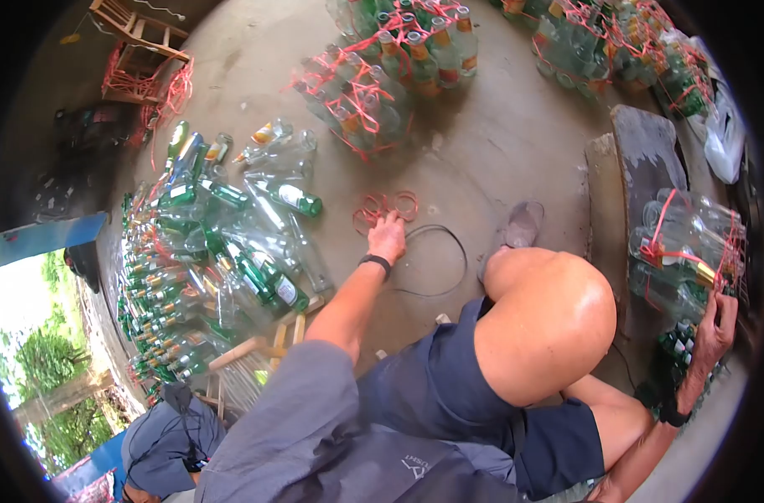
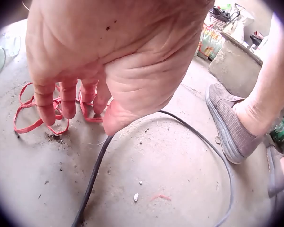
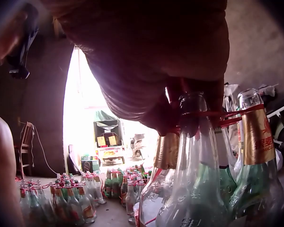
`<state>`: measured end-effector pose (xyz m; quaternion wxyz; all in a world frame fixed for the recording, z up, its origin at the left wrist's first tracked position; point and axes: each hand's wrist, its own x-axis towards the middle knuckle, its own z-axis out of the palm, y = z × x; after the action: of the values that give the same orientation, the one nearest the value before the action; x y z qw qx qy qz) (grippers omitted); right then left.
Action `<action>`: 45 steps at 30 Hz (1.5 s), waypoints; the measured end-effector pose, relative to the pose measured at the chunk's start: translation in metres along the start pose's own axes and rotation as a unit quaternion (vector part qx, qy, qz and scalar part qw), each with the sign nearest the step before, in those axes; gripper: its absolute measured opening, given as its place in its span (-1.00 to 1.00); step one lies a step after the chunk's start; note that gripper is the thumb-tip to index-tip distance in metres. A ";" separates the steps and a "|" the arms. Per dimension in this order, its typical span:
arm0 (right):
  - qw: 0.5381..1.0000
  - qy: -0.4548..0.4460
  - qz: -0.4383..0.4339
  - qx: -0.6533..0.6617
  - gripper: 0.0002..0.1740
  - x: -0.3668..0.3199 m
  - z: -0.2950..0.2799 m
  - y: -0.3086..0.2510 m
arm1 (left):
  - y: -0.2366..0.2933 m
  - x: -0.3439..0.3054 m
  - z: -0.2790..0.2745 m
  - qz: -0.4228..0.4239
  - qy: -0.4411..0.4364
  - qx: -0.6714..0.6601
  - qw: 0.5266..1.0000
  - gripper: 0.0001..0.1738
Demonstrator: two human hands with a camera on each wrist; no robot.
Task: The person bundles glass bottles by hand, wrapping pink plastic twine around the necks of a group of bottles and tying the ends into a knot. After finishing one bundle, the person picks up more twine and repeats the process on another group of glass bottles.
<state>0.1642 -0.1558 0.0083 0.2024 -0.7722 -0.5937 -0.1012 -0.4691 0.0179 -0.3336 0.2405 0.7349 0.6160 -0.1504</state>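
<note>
My left hand (image 1: 388,237) reaches down to the floor, fingers extended over loose loops of red plastic string (image 2: 29,128). A black cable (image 2: 98,163) curves along the floor beside that hand's thumb. Far to the right, my right hand (image 1: 717,327) grips at the necks of a bundle of glass bottles (image 1: 675,226). Red string (image 3: 213,114) ties the bundle round its necks. A clear bottle (image 3: 194,161) and a gold-labelled bottle (image 3: 258,137) stand close under this hand. Its fingertips are in shadow and partly hidden behind the necks.
Loose green and clear bottles (image 1: 264,277) lie in a big pile on the left. Tied bottle bundles (image 1: 357,101) stand farther out on the floor. A wooden chair (image 1: 139,33) is at the upper left, a board (image 1: 650,151) at the right. My shoe (image 2: 227,118) rests near the cable.
</note>
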 end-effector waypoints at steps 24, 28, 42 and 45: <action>0.998 0.053 0.040 -0.006 -0.87 0.017 -0.010 -0.076 | -0.009 0.032 0.015 0.100 0.203 -0.169 0.959 -0.73; 0.997 0.062 0.039 0.011 -0.87 0.017 -0.010 -0.077 | 0.004 0.019 -0.006 0.102 0.206 -0.071 0.971 -0.71; 1.000 0.018 -0.007 -0.004 -0.93 0.001 -0.008 -0.030 | 0.005 0.017 -0.005 0.081 0.189 -0.037 0.978 -0.79; 1.000 0.009 0.004 -0.001 -0.93 -0.001 -0.008 -0.021 | 0.009 0.015 -0.002 0.084 0.158 -0.016 0.984 -0.79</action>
<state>0.1446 -0.1555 0.0193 0.2076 -0.7736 -0.5888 -0.1083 -0.4574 0.0305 -0.3378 0.1641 0.7945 0.5847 -0.0019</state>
